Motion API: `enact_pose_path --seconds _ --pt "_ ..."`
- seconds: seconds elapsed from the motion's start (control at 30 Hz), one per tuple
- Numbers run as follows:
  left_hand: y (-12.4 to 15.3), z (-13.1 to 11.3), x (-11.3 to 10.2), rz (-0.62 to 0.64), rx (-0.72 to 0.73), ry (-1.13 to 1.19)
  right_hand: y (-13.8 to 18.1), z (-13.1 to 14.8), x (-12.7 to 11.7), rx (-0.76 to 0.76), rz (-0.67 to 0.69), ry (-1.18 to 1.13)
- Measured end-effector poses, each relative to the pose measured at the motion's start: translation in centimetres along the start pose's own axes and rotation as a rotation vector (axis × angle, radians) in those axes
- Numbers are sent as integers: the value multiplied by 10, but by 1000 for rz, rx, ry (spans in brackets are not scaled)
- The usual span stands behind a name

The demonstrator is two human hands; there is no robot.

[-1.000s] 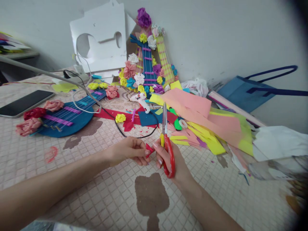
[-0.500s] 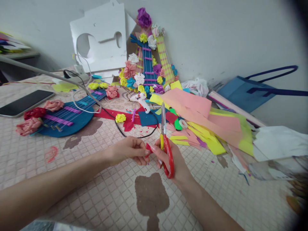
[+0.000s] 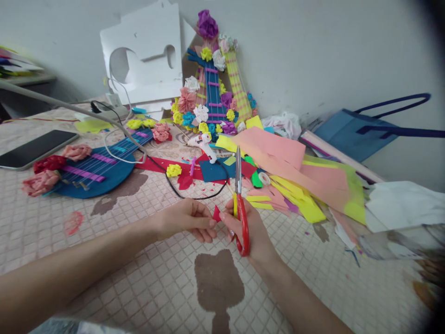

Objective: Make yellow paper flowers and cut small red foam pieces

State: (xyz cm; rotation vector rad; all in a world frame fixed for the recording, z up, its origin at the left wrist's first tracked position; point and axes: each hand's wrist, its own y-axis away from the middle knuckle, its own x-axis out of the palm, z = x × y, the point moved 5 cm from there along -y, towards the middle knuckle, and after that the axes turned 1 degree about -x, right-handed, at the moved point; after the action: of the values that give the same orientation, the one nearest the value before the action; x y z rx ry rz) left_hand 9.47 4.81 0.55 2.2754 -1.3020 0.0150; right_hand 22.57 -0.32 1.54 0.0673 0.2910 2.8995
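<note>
My left hand [image 3: 187,221] pinches a small red paper piece [image 3: 216,214] just above the tiled tablecloth [image 3: 146,260]. The fingertips of my right hand [image 3: 248,229] touch the same piece from the other side. That right hand also grips red-handled scissors [image 3: 240,204], blades closed and pointing away from me. A black cable [image 3: 194,197] curves just beyond both hands.
A heap of pink, yellow and green paper sheets [image 3: 299,176] lies right of the scissors. A white glue gun [image 3: 205,144], a blue paper guitar [image 3: 93,167] with paper roses, a phone [image 3: 34,148], an upright decorated guitar [image 3: 213,88] and a blue bag [image 3: 365,130] stand further back.
The red paper piece has been turned and lifted slightly between my fingertips. The scissors have tilted a little; both hands stay in the same place.
</note>
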Motion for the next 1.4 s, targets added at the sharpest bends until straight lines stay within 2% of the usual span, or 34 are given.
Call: enact_pose_path --seconds 0.27,0.57,1.13,1.27,1.4 --pt "0 4 -1 52 -43 94 -1 -4 -2 -15 -10 -102" --pt "0 -6 -1 -109 105 -7 1 -2 3 32 24 -45" --pt "-1 -5 -4 -152 121 38 2 -1 6 37 80 -5" --pt "-2 -4 -5 -149 110 71 1 -3 5 23 79 -33" --pt "0 -5 -1 -83 75 -28 1 -3 6 24 79 -40"
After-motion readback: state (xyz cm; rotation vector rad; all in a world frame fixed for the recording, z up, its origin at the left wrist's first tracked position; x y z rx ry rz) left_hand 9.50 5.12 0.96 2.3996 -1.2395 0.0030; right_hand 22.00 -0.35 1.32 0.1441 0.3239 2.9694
